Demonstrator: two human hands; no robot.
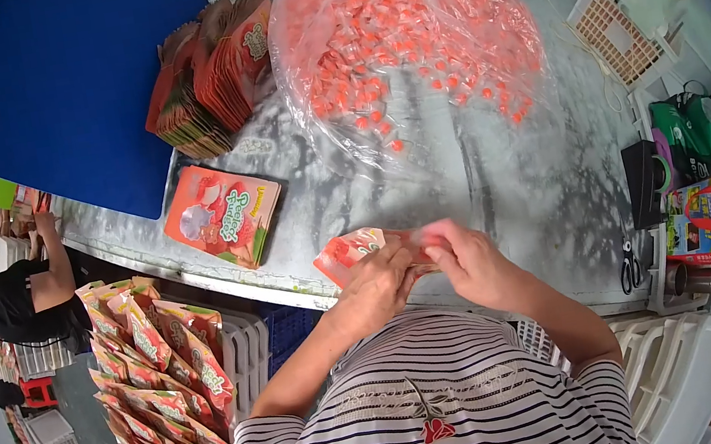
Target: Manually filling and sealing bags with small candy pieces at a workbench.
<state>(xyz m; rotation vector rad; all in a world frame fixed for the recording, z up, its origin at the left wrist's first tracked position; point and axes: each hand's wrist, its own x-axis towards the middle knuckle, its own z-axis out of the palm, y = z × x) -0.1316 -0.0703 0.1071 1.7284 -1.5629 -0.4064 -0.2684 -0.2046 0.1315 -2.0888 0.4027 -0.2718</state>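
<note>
Close in front of my body, at the table's near edge, both hands are on one red printed pouch (344,255). My left hand (379,287) is closed round its lower part, fingers bent over it. My right hand (470,267) pinches the pouch's other end, and its fingertips are slightly blurred. A short stack of the same flat pouches (225,212) lies on the table to the left. Farther off is a big clear plastic bag (402,40), spread open, full of small wrapped pieces with orange-red centres; several lie near its mouth.
Bundled pouches (214,73) stand at the back left beside a blue partition (69,90). Filled pouches (159,380) crowd a rack at my left. Scissors (629,267), a black box (643,184) and a white basket (618,26) line the right side. A co-worker (22,295) sits at far left.
</note>
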